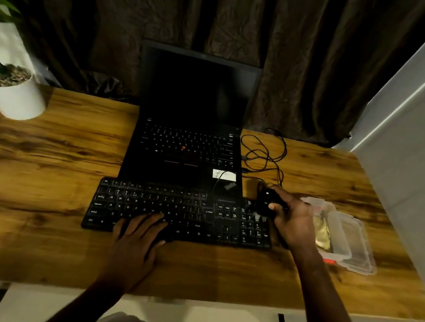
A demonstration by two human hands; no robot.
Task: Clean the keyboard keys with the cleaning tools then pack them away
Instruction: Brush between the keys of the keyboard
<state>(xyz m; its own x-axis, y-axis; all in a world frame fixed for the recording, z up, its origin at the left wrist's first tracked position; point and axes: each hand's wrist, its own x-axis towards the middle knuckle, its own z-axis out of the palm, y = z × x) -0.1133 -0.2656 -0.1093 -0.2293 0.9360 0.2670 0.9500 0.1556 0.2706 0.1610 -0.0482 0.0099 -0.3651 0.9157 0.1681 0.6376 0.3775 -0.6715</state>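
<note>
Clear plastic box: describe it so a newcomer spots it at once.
On the wooden desk, find the black keyboard in front of the laptop. Just past its right end, beyond the right hand gripping a black object, lies the clear plastic box. It alone is see-through, with something yellowish inside.

The flat black external keyboard (pixel 197 215) bears white key legends: Q W E R T Y U I O P on one row, A S D F G H K L below it, Z X C lower, and Alt on the bottom row. Small print above its navigation keys is blurred. The white sticker (pixel 224 175) on the open black laptop (pixel 184 156) cannot be read.
</note>
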